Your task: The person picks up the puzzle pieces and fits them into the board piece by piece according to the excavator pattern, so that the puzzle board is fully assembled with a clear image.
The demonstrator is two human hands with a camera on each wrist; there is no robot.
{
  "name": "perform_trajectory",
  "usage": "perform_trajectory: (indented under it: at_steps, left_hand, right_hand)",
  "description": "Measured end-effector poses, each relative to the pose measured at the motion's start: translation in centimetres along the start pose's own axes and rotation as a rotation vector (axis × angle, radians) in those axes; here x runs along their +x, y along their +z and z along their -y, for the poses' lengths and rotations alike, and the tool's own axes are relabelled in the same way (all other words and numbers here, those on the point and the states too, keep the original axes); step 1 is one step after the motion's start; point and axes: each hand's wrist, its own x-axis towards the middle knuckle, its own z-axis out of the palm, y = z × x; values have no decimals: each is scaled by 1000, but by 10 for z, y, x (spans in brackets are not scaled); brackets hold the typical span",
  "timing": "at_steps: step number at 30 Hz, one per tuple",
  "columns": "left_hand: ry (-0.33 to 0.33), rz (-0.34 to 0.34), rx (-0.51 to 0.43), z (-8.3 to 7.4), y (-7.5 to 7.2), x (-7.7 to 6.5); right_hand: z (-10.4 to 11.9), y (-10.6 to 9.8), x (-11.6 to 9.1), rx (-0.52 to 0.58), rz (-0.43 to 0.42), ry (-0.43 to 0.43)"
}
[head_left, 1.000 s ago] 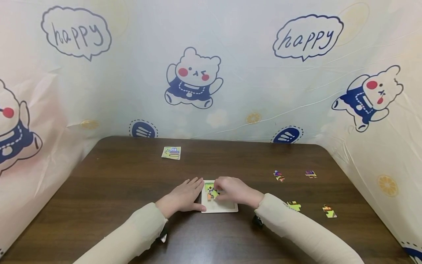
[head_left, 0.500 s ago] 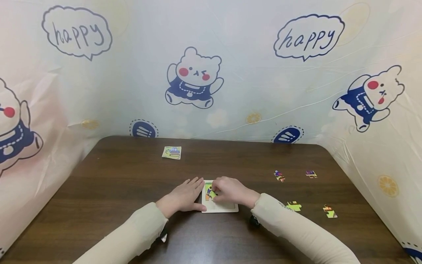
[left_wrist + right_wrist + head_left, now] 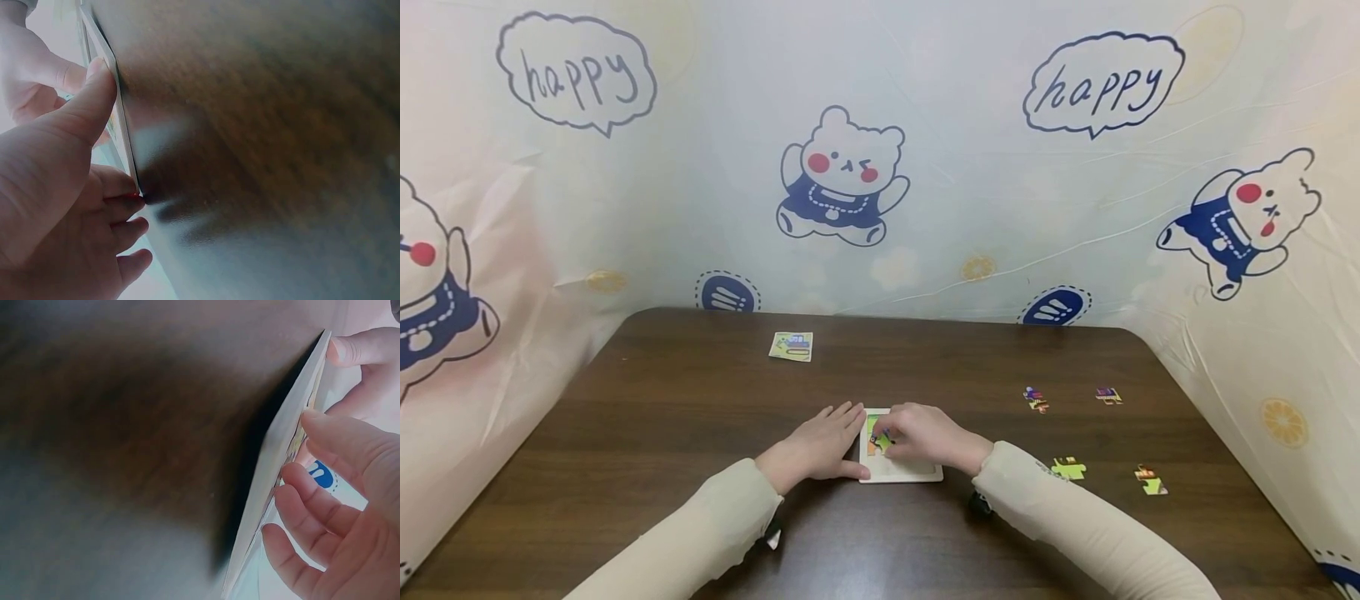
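Observation:
A white puzzle tray (image 3: 904, 472) lies at the middle of the table, with green and orange puzzle pieces (image 3: 872, 447) fitted at its left side. My left hand (image 3: 818, 443) lies along the tray's left edge, fingers extended; its thumb (image 3: 94, 94) rests on the rim. Over the tray, my right hand (image 3: 925, 433) holds a puzzle piece (image 3: 884, 441) between thumb and bent fingers, down against the tray. The right wrist view shows the thumb (image 3: 319, 422) and fingertips at the tray's surface. Part of the piece is hidden under the fingers.
Loose puzzle pieces lie at the right: a purple one (image 3: 1108, 396), a blue-and-red one (image 3: 1036, 400), a green one (image 3: 1069, 468) partly behind the right sleeve, and an orange-green one (image 3: 1151, 480). A picture card (image 3: 791, 347) lies at the back left. Printed cloth (image 3: 940, 167) surrounds the table.
The right hand has moved slightly left over the tray, and the piece under its fingers now sits flatter among the others. The left hand has stayed in place.

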Motion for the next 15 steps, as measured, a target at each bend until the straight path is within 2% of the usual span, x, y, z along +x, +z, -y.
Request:
perform_trajectory:
  at_steps: [15]
  left_hand:
    - [-2,6,-3,-2,-2,-1]
  right_hand:
    - [0,1,2,-84,-10,-61]
